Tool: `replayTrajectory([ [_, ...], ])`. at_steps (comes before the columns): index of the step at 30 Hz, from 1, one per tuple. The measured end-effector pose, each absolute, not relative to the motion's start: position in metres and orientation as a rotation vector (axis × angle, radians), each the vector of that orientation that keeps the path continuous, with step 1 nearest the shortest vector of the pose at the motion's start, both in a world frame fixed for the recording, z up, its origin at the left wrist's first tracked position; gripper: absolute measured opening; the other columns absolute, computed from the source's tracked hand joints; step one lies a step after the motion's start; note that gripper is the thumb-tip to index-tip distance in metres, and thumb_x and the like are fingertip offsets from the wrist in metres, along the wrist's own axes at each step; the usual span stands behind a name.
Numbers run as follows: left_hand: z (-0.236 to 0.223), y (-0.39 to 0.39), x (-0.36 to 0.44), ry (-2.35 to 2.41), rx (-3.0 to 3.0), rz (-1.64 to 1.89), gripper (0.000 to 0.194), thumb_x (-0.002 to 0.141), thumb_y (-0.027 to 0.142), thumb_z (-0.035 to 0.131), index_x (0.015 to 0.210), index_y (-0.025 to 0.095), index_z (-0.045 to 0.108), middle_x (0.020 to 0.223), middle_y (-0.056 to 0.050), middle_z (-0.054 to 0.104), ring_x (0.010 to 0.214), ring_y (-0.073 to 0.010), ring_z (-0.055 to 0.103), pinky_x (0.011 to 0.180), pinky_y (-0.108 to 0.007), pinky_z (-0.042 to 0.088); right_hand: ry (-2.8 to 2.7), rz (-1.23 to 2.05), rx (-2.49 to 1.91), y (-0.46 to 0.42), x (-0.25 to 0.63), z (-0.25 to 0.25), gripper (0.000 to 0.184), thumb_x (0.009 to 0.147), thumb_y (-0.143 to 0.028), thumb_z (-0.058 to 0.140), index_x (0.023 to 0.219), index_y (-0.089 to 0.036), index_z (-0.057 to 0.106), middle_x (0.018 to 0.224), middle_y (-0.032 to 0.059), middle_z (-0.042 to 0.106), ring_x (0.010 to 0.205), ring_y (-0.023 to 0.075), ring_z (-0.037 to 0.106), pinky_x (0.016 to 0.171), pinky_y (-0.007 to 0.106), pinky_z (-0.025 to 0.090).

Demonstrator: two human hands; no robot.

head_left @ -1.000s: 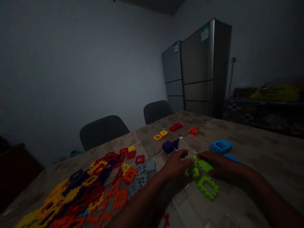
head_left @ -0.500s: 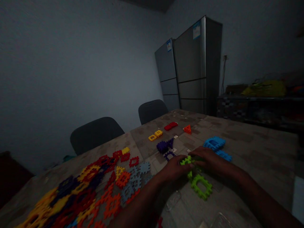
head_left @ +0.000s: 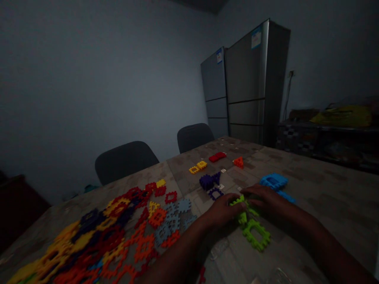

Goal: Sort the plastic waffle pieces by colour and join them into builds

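Observation:
My left hand (head_left: 225, 209) is closed on a lime-green notched building piece (head_left: 237, 202), the thumb lying across its top. Close beside it, my right hand (head_left: 263, 198) curls its fingers round the far side of the same green pieces; part of its grip is hidden. A green frame piece with an open middle (head_left: 257, 236) lies on the near side of the hands, touching or joined to the held ones; I cannot tell which. Beyond my left hand are a purple frame piece (head_left: 216, 193) and a purple block (head_left: 206, 181). Blue pieces (head_left: 274, 180) sit just past my right hand.
A heap of red, yellow, orange and purple pieces (head_left: 118, 221) covers the table's left side, with grey pieces (head_left: 171, 221) at its edge. Yellow (head_left: 197, 167), red (head_left: 217, 157) and orange (head_left: 238, 162) pieces lie farther back. Two chairs (head_left: 127, 159) stand along the far edge.
The whole scene has shifted a little to the right in the picture as the head turned. Both hands stay on the green pieces, which are tilted slightly differently.

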State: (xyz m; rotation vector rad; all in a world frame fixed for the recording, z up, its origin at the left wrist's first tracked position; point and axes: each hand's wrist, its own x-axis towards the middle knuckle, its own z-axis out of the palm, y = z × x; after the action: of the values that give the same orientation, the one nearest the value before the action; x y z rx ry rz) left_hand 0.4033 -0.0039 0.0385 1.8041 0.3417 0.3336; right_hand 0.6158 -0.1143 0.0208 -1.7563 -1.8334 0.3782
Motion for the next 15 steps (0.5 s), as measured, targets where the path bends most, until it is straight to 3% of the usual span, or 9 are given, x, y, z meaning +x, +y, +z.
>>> replayTrajectory([
  [7, 0.051, -0.012, 0.360, 0.523, 1.674, 0.559, 0.067, 0.078, 0.072, 0.078, 0.118, 0.018, 0.073, 0.133, -0.016, 0.071, 0.128, -0.0362, 0.063, 0.112, -0.047, 0.046, -1.805, 0.522, -1.828, -0.136, 0.640, 0.015, 0.078, 0.076, -0.031, 0.069, 0.153, -0.022, 0.057, 0.154, 0.0143, 0.059, 0.139, 0.0362, 0.055, 0.118, 0.052, 0.040],
  [11, 0.070, -0.025, 0.314, 0.594, 1.599, 0.619, 0.070, 0.078, 0.073, 0.079, 0.120, 0.018, 0.074, 0.138, -0.020, 0.069, 0.132, -0.0387, 0.061, 0.115, -0.051, 0.044, -1.848, 0.568, -1.851, -0.138, 0.638, 0.012, 0.082, 0.075, -0.025, 0.065, 0.155, -0.023, 0.054, 0.160, 0.0120, 0.052, 0.146, 0.0333, 0.049, 0.122, 0.051, 0.035],
  [15, 0.083, -0.038, 0.264, 0.703, 1.537, 0.639, 0.069, 0.076, 0.072, 0.082, 0.119, 0.019, 0.077, 0.136, -0.022, 0.069, 0.132, -0.0398, 0.061, 0.115, -0.052, 0.045, -1.882, 0.551, -1.884, -0.131, 0.639, 0.005, 0.081, 0.072, -0.023, 0.065, 0.152, -0.020, 0.057, 0.158, 0.0153, 0.054, 0.145, 0.0360, 0.050, 0.123, 0.053, 0.034],
])
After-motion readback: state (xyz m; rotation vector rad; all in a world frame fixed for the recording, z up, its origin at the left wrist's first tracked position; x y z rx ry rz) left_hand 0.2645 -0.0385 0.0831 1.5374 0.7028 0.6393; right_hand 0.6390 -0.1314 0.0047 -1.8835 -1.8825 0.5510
